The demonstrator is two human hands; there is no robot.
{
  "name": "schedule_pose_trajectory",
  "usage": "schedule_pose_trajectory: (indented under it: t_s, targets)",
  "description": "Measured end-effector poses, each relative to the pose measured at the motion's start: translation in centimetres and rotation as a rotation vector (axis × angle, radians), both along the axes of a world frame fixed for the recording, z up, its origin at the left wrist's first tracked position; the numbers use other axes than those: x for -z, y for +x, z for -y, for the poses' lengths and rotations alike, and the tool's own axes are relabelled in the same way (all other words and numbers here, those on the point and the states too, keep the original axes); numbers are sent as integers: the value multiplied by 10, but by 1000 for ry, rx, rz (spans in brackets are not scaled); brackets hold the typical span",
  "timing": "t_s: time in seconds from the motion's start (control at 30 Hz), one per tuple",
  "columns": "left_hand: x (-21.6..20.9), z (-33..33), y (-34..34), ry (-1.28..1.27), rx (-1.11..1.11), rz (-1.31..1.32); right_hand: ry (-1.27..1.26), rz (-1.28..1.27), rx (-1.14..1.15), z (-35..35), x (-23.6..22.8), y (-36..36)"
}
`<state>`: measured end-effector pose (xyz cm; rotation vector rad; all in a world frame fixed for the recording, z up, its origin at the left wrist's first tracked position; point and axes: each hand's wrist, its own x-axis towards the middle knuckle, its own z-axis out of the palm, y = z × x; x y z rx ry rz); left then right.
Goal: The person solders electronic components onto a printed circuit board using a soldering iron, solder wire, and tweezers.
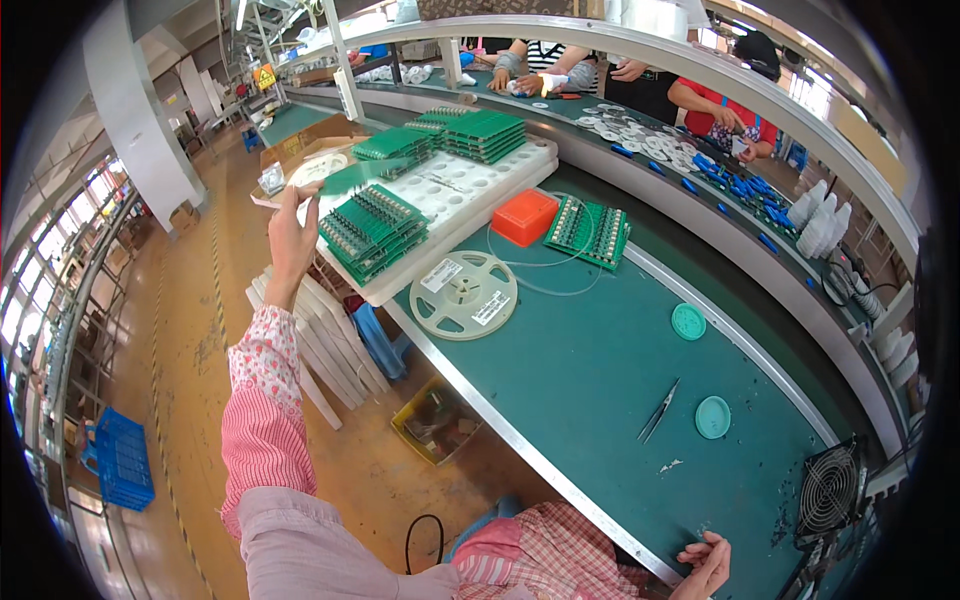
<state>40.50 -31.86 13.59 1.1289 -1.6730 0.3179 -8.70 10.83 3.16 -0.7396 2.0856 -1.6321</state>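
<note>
My left hand (291, 245) reaches out over the far left end of the bench, with fingers and thumb closed on the edge of a green circuit board (350, 178), blurred by motion. This board is above a white foam tray (455, 190). Right below it on the tray lies a stack of circuit boards (372, 232) with rows of parts. Further back stand more stacked green boards (485, 133). Near the bench's front edge at lower right, my right hand (706, 566) rests with loosely bent fingers, slightly apart, and nothing visible in them.
On the green bench (560, 380) lie a component reel (463, 295), a red box (524, 217), a populated board (588, 232), tweezers (660, 410) and two round green lids (713, 417). A small fan (830, 490) stands at right. Beyond the conveyor (690, 245), other people work.
</note>
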Motion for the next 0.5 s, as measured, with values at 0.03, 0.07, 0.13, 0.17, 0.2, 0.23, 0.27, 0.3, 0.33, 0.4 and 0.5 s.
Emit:
schedule_pose_trajectory:
  t_s: [0.03, 0.07, 0.13, 0.17, 0.2, 0.23, 0.27, 0.3, 0.33, 0.4, 0.5]
  targets:
    - [7, -4, 4, -41, 16, 45, 4, -2, -7, -1, 0, -1]
    - [18, -8, 4, 25, 28, -8, 2, 30, 18, -1, 2, -1]
    - [42, -6, 5, 98, 40, -34, 5, 57, 42, 0, 4, -1]
    - [49, -8, 4, 142, 44, -55, -4, 77, 40, 0, 4, 0]
    - [51, -7, 4, 147, 45, -61, -12, 96, 39, 0, 4, 1]
    - [52, -6, 4, 165, 78, -115, -6, 91, 37, 1, 2, 2]
    - [52, -4, 3, 183, 113, -169, 4, 97, 41, 3, -2, 5]
    - [53, -2, 2, 183, 120, -169, 15, 103, 47, 3, -4, 6]
    - [54, 2, 6, 186, 120, -171, 18, 100, 47, 1, -3, 5]
    - [57, 13, 19, 254, 150, -207, 44, 101, 5, -2, 5, -1]
    - [56, 31, 24, 270, 140, -260, -77, 40, 50, 3, 36, -19]
